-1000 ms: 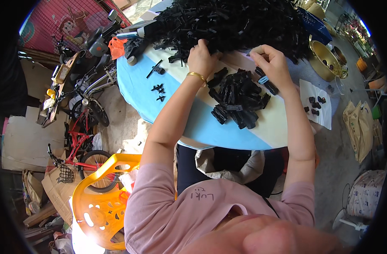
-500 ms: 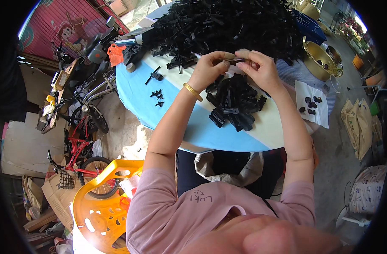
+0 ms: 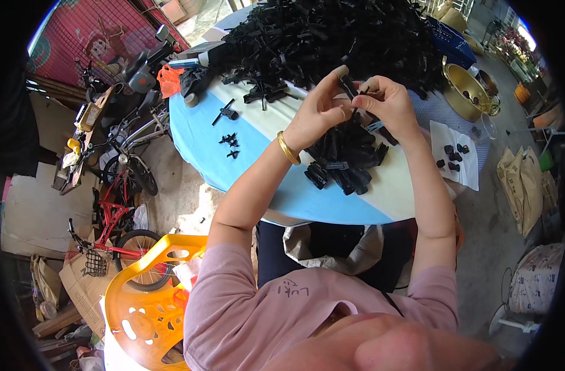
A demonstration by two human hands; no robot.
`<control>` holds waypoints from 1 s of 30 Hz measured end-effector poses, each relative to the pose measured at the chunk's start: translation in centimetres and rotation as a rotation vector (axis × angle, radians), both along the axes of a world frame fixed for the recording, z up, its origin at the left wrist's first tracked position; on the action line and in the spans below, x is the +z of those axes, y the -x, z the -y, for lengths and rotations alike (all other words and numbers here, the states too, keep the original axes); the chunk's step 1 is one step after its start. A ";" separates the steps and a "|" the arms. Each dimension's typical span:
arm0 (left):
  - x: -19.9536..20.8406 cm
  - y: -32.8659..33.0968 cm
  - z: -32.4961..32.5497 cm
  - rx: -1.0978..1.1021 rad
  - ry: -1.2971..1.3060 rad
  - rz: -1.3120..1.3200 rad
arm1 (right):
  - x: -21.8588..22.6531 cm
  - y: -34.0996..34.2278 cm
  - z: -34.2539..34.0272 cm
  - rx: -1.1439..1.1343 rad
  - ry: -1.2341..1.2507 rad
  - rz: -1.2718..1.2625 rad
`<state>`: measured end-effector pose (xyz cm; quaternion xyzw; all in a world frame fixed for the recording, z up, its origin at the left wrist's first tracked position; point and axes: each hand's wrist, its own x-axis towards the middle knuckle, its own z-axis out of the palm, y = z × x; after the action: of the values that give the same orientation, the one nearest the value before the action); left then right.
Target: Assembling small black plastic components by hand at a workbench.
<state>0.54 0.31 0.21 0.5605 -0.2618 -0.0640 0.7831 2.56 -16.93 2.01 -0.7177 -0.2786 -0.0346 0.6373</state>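
Over the table, both hands are close together at a small black plastic part (image 3: 348, 85). My left hand (image 3: 321, 112) pinches it between thumb and fingers, a gold bangle (image 3: 288, 148) at the wrist. Closed against the same part, my right hand (image 3: 393, 111) also has a slim tool with a dark handle (image 3: 387, 135) lying under its palm; its kind cannot be made out. Tan covers sit on some fingertips. Just below the hands lies a small heap of black plastic parts (image 3: 341, 164). A huge pile of similar pieces (image 3: 332, 37) rises beyond them.
On the blue-and-cream tablecloth (image 3: 199, 145) at left lie a larger black part (image 3: 225, 112) and several small ones (image 3: 229, 141). At right are a white sheet (image 3: 468, 136) with black bits and a gold-coloured pot (image 3: 458, 93). A yellow chair (image 3: 124, 290) stands near my left.
My hands have turned and shifted slightly nearer and right. The black part now shows upright between the fingers, and the slim tool shows under my right palm.
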 end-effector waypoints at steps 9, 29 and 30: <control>0.7 0.9 1.1 0.356 -0.529 0.390 | 0.2 0.1 0.2 0.134 0.185 -0.276; 0.7 0.4 0.5 0.198 -0.085 0.114 | -0.5 0.2 -0.6 0.062 0.097 -0.111; 0.8 0.6 0.4 0.207 -0.103 0.107 | -0.4 0.4 -0.7 0.063 0.074 -0.124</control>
<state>-0.06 -0.08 1.03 0.6265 -0.2404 0.0337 0.7406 2.18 -16.21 1.65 -0.7325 -0.2623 0.0405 0.6270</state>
